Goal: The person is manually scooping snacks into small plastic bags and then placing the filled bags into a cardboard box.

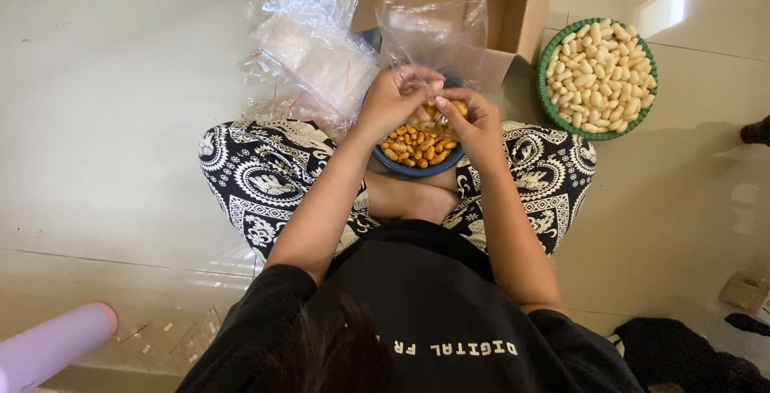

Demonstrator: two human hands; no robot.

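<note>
Left hand [395,98] pinches the mouth of a clear, crinkly plastic bag [434,36] rising just above the grip. Right hand [473,123] has fingers pressed together on a few orange-brown fried snack pieces [449,108]. Right under both sits the round blue bowl [413,169] full of them.

I count two hands of mine, left hand [393,98] and right hand [475,123], both closed on one clear bag [433,36]. One blue bowl [417,168] of orange snacks, too many to count. One green basket [549,56] of pale snacks, also past counting. One cardboard box [525,0]. One heap of empty bags [317,52]. One lilac bottle [52,345].
</note>
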